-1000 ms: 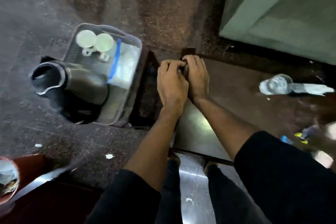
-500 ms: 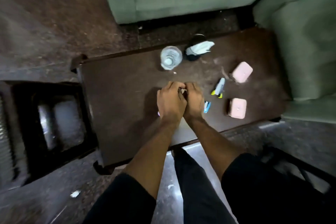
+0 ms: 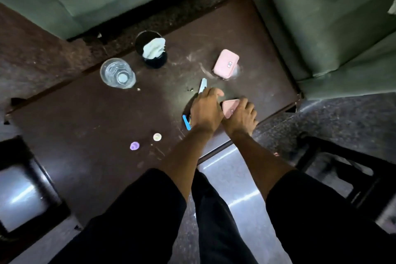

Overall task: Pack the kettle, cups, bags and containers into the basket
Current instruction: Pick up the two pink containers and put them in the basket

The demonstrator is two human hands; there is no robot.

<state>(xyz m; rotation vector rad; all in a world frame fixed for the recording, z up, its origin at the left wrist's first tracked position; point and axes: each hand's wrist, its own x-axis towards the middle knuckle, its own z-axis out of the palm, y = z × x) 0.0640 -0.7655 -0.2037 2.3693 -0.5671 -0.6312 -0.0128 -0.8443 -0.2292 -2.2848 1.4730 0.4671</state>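
Two pink pouches lie on the dark brown table (image 3: 85, 113). My right hand (image 3: 242, 117) grips the near pink pouch (image 3: 229, 105), fingers curled over its right edge. The far pink pouch (image 3: 226, 64) sits apart, toward the sofa. My left hand (image 3: 205, 111) lies flat just left of the near pouch, its fingertips at a white pen-like item (image 3: 202, 84). A clear glass cup (image 3: 117, 73) and a dark cup (image 3: 153, 61) stuffed with white tissue stand at the table's far left. No basket or kettle shows.
A blue item (image 3: 186, 122) lies by my left wrist. A purple disc (image 3: 134, 146) and a cream disc (image 3: 157, 136) sit nearer me. Green sofas (image 3: 321, 28) border the far and right sides. Black stools stand at the lower left (image 3: 25, 188) and lower right (image 3: 353, 178).
The view swung from the basket with the kettle to the table. My hands, clasped together before, have separated and moved right; the right one has taken hold of the near pink pouch.
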